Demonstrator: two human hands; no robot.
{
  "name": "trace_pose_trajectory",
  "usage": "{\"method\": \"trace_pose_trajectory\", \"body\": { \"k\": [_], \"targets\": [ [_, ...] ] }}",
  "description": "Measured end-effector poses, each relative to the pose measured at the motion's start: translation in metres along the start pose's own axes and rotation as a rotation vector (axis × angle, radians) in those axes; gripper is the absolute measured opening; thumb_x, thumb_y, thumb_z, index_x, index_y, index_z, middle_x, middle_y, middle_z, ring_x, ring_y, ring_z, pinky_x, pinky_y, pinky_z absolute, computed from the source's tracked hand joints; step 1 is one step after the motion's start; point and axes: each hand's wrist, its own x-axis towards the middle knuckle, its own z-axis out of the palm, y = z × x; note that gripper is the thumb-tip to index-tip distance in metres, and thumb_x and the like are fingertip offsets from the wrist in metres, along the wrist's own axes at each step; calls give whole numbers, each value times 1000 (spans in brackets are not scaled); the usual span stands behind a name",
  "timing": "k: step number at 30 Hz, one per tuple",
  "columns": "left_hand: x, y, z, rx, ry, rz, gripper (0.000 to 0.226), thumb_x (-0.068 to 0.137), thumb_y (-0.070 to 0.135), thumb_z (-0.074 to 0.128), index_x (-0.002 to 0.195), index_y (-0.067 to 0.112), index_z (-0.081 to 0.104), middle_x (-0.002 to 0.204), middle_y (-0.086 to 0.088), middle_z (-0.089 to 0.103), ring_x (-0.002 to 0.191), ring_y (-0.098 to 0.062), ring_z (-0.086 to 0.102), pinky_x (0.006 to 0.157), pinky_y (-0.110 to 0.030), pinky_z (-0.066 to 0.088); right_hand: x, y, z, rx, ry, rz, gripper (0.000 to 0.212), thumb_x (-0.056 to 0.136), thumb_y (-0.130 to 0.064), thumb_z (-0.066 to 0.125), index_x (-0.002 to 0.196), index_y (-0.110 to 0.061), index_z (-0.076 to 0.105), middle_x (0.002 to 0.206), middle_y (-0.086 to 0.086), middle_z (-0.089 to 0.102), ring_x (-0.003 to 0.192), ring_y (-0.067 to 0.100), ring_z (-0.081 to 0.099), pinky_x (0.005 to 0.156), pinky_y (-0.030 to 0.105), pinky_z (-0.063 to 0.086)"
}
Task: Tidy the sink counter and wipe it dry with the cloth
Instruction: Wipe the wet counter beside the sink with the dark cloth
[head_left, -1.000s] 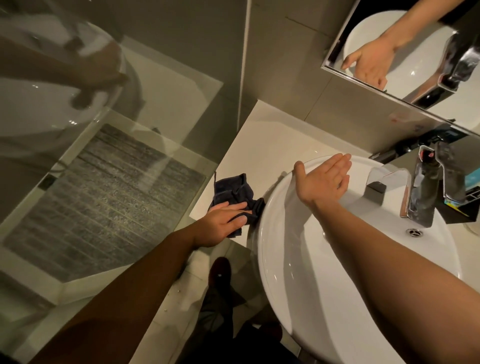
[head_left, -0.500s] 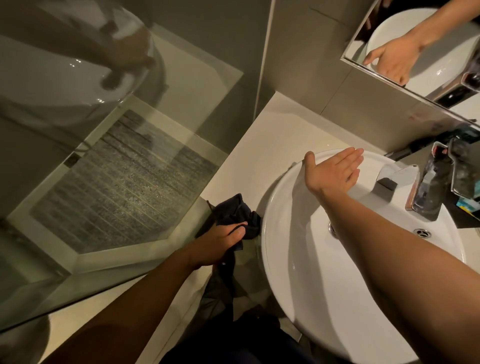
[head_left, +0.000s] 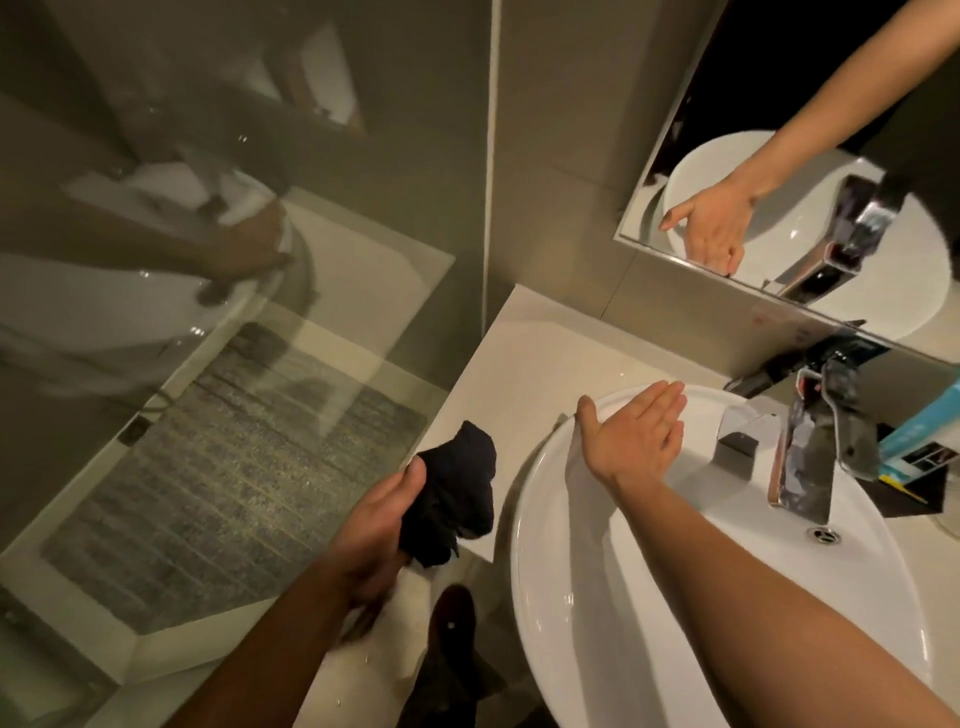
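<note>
From where I watch, the left hand (head_left: 382, 525) is clamped on the dark cloth (head_left: 452, 493), fingers wrapped round its lower part while the bunched top sticks up past the thumb. The cloth sits at the front-left corner of the counter (head_left: 524, 374), at about 9 o'clock from the basin (head_left: 597, 623), and its lower end hangs off the counter's front edge; whether it touches the counter surface I cannot tell. The right hand (head_left: 636, 441) is open and flat, fingers together and stretched toward 1 o'clock, thumb spread out to the left. It holds nothing and hovers over the far-left rim of the basin, roughly at the basin's 11 o'clock; whether the thumb touches the rim I cannot tell. The two hands are well apart, with the basin's left rim between them.

The chrome tap (head_left: 810, 457) stands at the basin's 2 o'clock, its spout reaching over the bowl, and the drain (head_left: 823, 534) lies just below the spout's tip. Behind the tap, at 3 o'clock near the frame's edge, I see a light blue box (head_left: 919, 431) on the counter. The mirror (head_left: 810, 171) at 1 o'clock repeats the open right hand and the tap. A glass panel (head_left: 234, 364) fills the left side, from 8 to 11 o'clock, with a stone-patterned floor behind it.
</note>
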Motion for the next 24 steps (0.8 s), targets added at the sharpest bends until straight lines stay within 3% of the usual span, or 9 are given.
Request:
{"method": "trace_pose_trajectory", "body": {
  "k": [5, 10, 13, 15, 16, 18, 19, 21, 24],
  "targets": [
    [66, 63, 30, 147, -79, 165, 40, 98, 48, 53, 123, 21, 69, 122, -6, 74, 115, -20, 68, 96, -36, 51, -1, 1, 0, -18, -2, -7, 106, 94, -73, 27, 158, 1, -14, 169, 18, -18, 157, 29, -15, 126, 45, -4],
    [148, 112, 93, 516, -217, 288, 32, 99, 48, 52, 100, 23, 70, 73, 12, 68, 66, -5, 59, 67, -29, 47, 0, -1, 2, -34, 25, -9, 105, 93, -72, 25, 158, 0, -15, 168, 17, -21, 156, 29, -19, 126, 44, -7],
    [197, 127, 148, 809, -386, 364, 36, 108, 33, 42, 101, 6, 64, 74, 3, 58, 57, 1, 47, 62, -19, 41, 2, -4, 1, -29, 46, -6, 105, 94, -71, 27, 158, 0, -15, 167, 17, -23, 156, 29, -21, 124, 42, -12],
    [231, 124, 183, 1004, -552, 412, 39, 109, 32, 38, 124, 6, 64, 92, -3, 64, 74, 1, 53, 72, -11, 41, 2, -4, 2, -25, 72, -6, 105, 93, -71, 28, 159, -1, -14, 167, 17, -23, 156, 28, -22, 124, 41, -14],
    [250, 116, 197, 1132, -656, 450, 41, 109, 34, 36, 139, 16, 57, 116, -3, 67, 97, -1, 57, 86, -10, 38, 2, -5, 4, -18, 90, 1, 105, 92, -71, 28, 159, -2, -13, 168, 16, -22, 156, 27, -22, 123, 40, -15],
    [287, 92, 221, 1455, -883, 509, 47, 110, 41, 30, 155, 32, 37, 159, 4, 43, 143, -10, 37, 111, -16, 19, 5, -6, 7, -2, 121, 22, 106, 89, -70, 31, 160, -3, -9, 169, 16, -19, 156, 25, -20, 123, 39, -16],
    [301, 78, 229, 1602, -983, 514, 49, 109, 43, 26, 157, 35, 31, 166, 7, 29, 153, -11, 23, 117, -21, 10, 6, -6, 7, 2, 121, 32, 107, 87, -70, 32, 160, -3, -8, 169, 15, -19, 156, 25, -21, 123, 39, -16],
    [320, 57, 239, 1817, -1084, 551, 51, 108, 48, 21, 159, 39, 25, 170, 11, 16, 157, -9, 5, 123, -30, 0, 8, -5, 7, -5, 93, 37, 108, 87, -70, 32, 160, -3, -11, 168, 15, -22, 155, 24, -24, 123, 39, -17],
    [328, 50, 235, 1895, -1153, 644, 54, 107, 52, 17, 159, 39, 23, 169, 16, 12, 157, -6, 0, 125, -35, -5, 8, -4, 5, -11, 60, 35, 107, 89, -70, 32, 159, -4, -15, 167, 13, -26, 154, 24, -28, 123, 40, -17]
  ]
}}
